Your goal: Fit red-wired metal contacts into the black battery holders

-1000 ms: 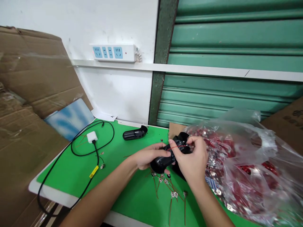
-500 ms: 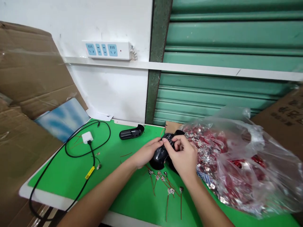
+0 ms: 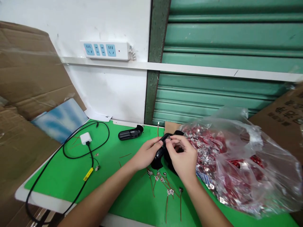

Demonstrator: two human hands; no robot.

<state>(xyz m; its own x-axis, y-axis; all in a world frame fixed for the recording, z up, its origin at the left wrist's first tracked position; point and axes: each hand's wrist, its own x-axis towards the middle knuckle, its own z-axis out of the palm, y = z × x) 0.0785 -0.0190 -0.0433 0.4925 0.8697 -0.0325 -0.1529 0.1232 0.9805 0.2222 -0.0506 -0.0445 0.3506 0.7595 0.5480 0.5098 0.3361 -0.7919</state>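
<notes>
1. Head view: from my end, I see the left hand gripping a black curved plastic shell over the green tabletop.
2. The right hand bunches its fingertips at the shell's upper end; I cannot tell what they pinch.
3. Wired metal contacts lie nearer me.
4. Rightward sits a clear plastic bag.

view: head-worn | faces forward, down | near, above green tabletop
</notes>
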